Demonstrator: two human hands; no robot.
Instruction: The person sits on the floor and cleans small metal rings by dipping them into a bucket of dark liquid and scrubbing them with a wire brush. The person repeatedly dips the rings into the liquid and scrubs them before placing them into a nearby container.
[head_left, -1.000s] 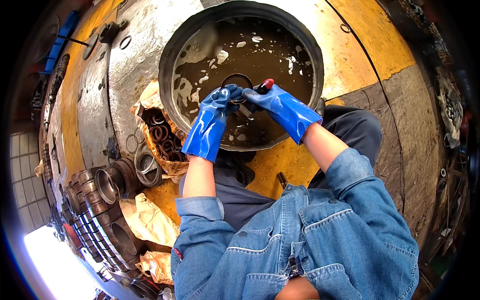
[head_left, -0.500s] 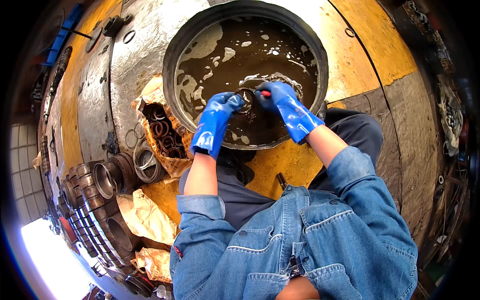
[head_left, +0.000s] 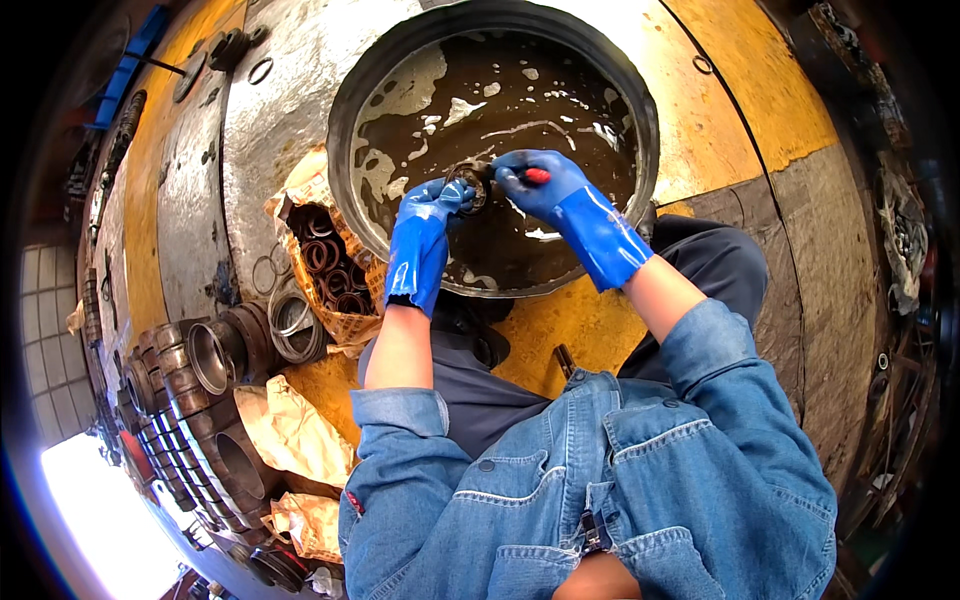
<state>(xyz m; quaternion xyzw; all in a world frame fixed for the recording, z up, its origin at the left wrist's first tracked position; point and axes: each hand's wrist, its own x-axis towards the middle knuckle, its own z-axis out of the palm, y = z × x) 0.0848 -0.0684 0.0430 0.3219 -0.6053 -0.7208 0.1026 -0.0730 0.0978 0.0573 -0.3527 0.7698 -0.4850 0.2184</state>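
The dark ring (head_left: 484,188) is in your left hand (head_left: 430,207), over the brown liquid (head_left: 580,105) in the round black tub (head_left: 339,150) — whether its edge touches the surface, you cannot tell. The fingers of that hand are grasping the ring by its left side. Your right hand (head_left: 550,188) is just beside it, fingers closed around a red-ended tool (head_left: 536,176); the tool's dark end points toward the ring, though contact is too small to make out. You wear blue gloves on both hands, and pale foam floats in patches around them.

Left of the tub, close against it, is an open paper bag (head_left: 306,184) filled with brownish rings (head_left: 322,256). Next to that lie a coil of thin pale hoops (head_left: 292,335) and some metal cylinders (head_left: 209,361) — with crumpled brown paper (head_left: 292,432) near them. A small loose ring (head_left: 703,65) lies on the yellow floor (head_left: 760,70) to your right.
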